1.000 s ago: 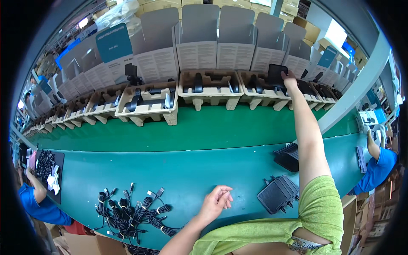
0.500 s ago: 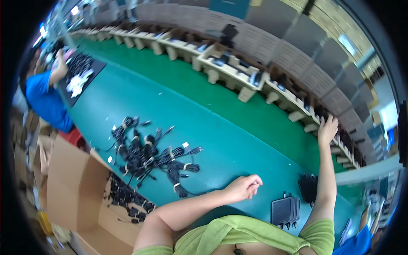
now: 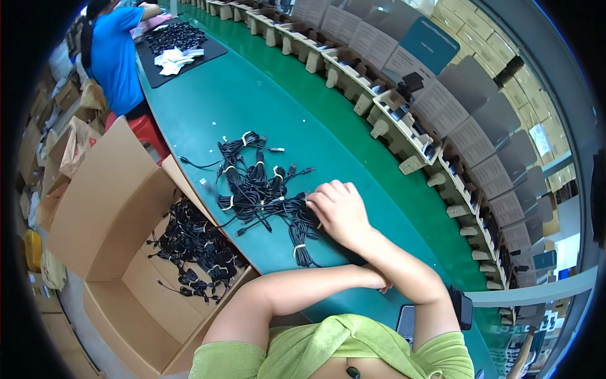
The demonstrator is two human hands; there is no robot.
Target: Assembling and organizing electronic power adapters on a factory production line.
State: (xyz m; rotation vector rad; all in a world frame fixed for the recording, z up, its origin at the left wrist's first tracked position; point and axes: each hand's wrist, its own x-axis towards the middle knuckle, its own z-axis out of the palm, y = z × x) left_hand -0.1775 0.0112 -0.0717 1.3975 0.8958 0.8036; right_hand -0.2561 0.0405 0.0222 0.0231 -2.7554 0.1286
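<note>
A pile of black cable bundles (image 3: 259, 189) with pale ties lies on the teal table (image 3: 208, 107). My right hand (image 3: 338, 211) rests knuckles up on the near right end of the pile, fingers curled over one cable bundle (image 3: 302, 218). My left forearm crosses in front of my chest. My left hand (image 3: 377, 279) is tucked under my right forearm, so only its edge shows and its fingers are hidden.
An open cardboard box (image 3: 107, 208) holding more black cable bundles (image 3: 196, 243) stands at the table's left edge. A person in blue (image 3: 117, 57) works at a black mat (image 3: 189, 54) farther along. Cardboard trays (image 3: 398, 120) line the green strip. A black device (image 3: 464, 306) lies by my right elbow.
The view has swung left toward the cable pile and box. My right hand came down from the far trays onto the cables. My left hand moved under my right forearm.
</note>
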